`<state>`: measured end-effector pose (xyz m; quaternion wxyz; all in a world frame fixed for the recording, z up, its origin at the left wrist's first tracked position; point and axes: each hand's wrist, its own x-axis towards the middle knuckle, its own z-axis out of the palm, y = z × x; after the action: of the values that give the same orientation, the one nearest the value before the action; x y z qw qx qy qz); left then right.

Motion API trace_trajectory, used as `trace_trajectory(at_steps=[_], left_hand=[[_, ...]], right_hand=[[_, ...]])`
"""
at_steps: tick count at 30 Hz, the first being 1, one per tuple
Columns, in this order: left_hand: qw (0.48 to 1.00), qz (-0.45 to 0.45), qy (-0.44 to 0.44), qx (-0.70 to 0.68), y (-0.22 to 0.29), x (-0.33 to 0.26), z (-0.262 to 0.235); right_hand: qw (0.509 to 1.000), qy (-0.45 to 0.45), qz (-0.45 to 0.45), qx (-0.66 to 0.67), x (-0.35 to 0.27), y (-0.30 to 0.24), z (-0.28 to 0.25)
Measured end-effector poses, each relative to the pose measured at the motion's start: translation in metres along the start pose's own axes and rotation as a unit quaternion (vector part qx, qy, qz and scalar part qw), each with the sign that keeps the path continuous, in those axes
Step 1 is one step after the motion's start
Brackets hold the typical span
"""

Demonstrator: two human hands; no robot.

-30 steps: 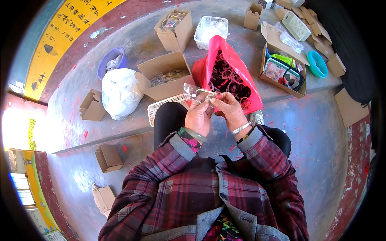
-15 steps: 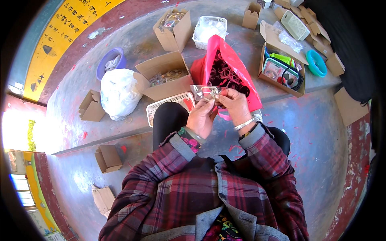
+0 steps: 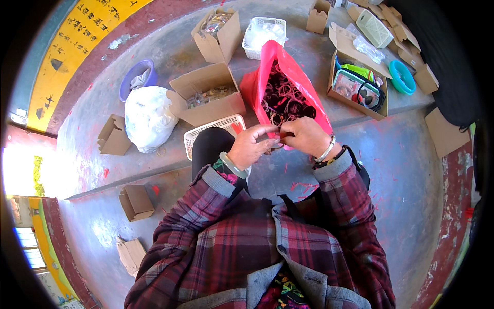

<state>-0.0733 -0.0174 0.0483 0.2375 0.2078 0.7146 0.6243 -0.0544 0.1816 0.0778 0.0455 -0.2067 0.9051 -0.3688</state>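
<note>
Both hands met just in front of the open pink plastic bag (image 3: 288, 77) full of dark rubber-like rings (image 3: 285, 98). The left hand (image 3: 252, 147) had its fingers curled narrow, pinching a small thin item (image 3: 279, 135) at the fingertips; the right hand (image 3: 306, 136) closed on the same item from the other side, too small to identify. A white plastic mesh basket (image 3: 206, 136) lay just left of the left wrist, beside an open brown cardboard box (image 3: 211, 95) and a tied white plastic sack (image 3: 148, 118)
</note>
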Motion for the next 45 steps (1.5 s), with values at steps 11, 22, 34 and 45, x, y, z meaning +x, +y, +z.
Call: trace_trajectory(at_steps=[11,22,34,45], left_hand=[[0.941,-0.072,0.036,-0.327,0.009,-0.003,0.005],[0.933,-0.060,0.062,-0.349,0.012,-0.005,0.005],[0.918,-0.052,0.086,-0.384,0.008,-0.001,0.009],[0.900,-0.059,0.099,-0.419,0.008,-0.003,0.006]], right_hand=[[0.961,0.060,0.090,0.254,0.005,-0.008,-0.001],[0.894,0.088,0.128,0.421,0.006,0.003,0.009],[0.900,0.115,0.141,0.396,0.007,-0.005,0.010],[0.881,0.114,0.125,0.442,0.009,0.001,0.018]])
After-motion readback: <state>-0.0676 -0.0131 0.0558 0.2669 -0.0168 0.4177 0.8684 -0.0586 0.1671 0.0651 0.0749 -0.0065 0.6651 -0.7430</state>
